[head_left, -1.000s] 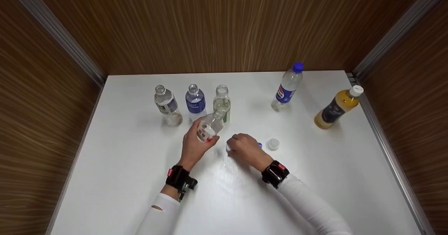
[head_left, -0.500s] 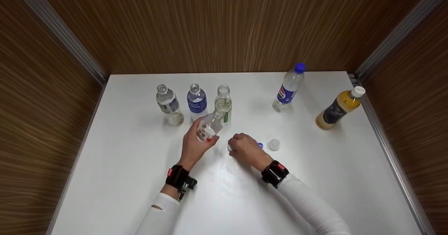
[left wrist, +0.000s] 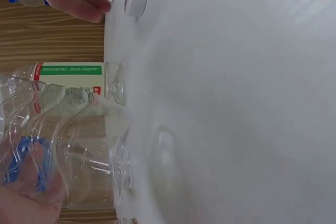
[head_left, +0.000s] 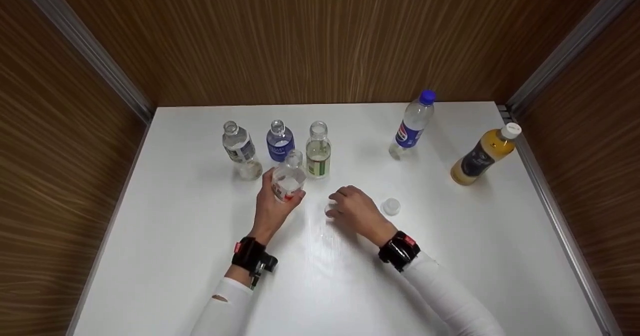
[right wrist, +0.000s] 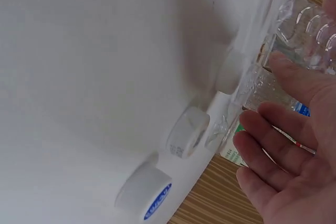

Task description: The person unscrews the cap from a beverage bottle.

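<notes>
My left hand [head_left: 272, 208] grips a clear uncapped plastic bottle [head_left: 289, 180] with a red-and-white label. In the left wrist view, the ribbed wall of this bottle [left wrist: 86, 150] shows close up, its base near the white table. My right hand [head_left: 359, 215] is over the table to its right, fingers parted and holding nothing. A white cap [head_left: 330, 209] lies on the table by its fingertips. In the right wrist view the relaxed fingers [right wrist: 275, 142] stand beside a row of caps: a white one with blue lettering [right wrist: 144, 192], a translucent one [right wrist: 188, 132] and a farther white one [right wrist: 230, 72].
Behind the left hand stand three uncapped bottles: one with a dark label [head_left: 241, 151], a blue-labelled one [head_left: 280, 143] and a green-and-white-labelled one [head_left: 318, 151]. A capped Pepsi bottle [head_left: 411, 126] and an amber drink bottle [head_left: 482, 156] stand right. Wood-grain panels [head_left: 320, 41] enclose the table.
My left hand has moved left with the bottle, whose neck now overlaps the blue-labelled one. The right fingers have spread away from the white cap, and the hand now hides the blue cap.
</notes>
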`<state>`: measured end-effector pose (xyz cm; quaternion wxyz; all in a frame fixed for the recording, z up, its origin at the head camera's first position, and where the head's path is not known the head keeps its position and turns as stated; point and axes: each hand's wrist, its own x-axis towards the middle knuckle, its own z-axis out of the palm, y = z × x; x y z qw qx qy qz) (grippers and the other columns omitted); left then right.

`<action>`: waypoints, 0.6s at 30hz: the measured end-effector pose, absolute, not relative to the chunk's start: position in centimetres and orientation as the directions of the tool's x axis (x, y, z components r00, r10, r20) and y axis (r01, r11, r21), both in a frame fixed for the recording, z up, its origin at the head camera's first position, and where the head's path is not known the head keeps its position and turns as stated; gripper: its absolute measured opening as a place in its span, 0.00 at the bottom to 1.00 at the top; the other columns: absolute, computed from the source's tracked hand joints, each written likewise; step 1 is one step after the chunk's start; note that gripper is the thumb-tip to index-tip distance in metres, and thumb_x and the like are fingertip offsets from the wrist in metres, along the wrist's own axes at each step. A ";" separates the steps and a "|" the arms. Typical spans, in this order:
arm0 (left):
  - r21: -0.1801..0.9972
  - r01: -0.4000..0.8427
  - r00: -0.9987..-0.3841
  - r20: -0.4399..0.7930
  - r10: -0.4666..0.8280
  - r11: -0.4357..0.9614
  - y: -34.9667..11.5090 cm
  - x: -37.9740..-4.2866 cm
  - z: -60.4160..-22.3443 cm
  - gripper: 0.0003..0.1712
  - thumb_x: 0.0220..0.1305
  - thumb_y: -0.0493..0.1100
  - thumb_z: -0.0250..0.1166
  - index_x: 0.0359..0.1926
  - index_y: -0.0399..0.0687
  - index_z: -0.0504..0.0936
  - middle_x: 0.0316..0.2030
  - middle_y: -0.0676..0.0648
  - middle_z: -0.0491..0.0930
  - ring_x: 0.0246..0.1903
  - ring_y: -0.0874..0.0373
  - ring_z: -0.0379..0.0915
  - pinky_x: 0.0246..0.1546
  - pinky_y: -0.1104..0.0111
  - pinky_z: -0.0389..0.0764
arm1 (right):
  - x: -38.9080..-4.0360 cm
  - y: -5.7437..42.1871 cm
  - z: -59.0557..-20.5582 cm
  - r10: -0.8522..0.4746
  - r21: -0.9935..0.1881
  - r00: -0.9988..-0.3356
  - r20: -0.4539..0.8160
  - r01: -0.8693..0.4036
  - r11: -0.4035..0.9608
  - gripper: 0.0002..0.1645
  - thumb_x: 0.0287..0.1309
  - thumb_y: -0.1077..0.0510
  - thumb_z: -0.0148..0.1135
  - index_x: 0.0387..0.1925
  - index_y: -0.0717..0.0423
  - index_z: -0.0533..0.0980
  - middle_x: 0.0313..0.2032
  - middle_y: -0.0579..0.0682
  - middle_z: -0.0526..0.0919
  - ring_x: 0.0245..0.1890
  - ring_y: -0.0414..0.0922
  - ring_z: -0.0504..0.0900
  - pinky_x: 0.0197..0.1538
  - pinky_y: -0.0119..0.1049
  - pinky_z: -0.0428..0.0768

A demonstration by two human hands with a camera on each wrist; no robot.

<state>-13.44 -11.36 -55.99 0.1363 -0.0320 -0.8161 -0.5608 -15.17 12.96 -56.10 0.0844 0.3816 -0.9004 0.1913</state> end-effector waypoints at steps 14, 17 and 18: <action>0.933 0.210 -0.921 0.289 -0.261 0.292 -13.6 -14.2 -56.8 0.49 0.51 0.43 0.82 0.70 0.38 0.66 0.61 0.39 0.71 0.61 0.47 0.68 0.67 0.53 0.65 | -14.5 16.8 -53.7 -0.446 -0.387 -0.811 0.380 -0.577 0.719 0.16 0.66 0.51 0.71 0.46 0.60 0.85 0.43 0.54 0.86 0.47 0.53 0.84 0.50 0.49 0.83; 0.939 0.216 -0.909 0.293 -0.296 0.267 -14.0 -14.6 -57.0 0.49 0.50 0.42 0.83 0.68 0.37 0.67 0.61 0.39 0.73 0.62 0.47 0.69 0.68 0.53 0.64 | -14.5 17.5 -53.9 -0.442 -0.380 -0.795 0.415 -0.593 0.710 0.15 0.65 0.53 0.71 0.44 0.61 0.85 0.42 0.55 0.86 0.47 0.53 0.84 0.50 0.49 0.83; 0.941 0.217 -0.906 0.293 -0.305 0.259 -14.0 -14.7 -57.0 0.48 0.50 0.41 0.83 0.68 0.37 0.67 0.61 0.39 0.73 0.62 0.47 0.69 0.68 0.53 0.64 | -14.5 17.7 -53.9 -0.439 -0.381 -0.792 0.424 -0.596 0.707 0.14 0.65 0.53 0.71 0.44 0.61 0.85 0.42 0.55 0.86 0.47 0.53 0.84 0.50 0.49 0.83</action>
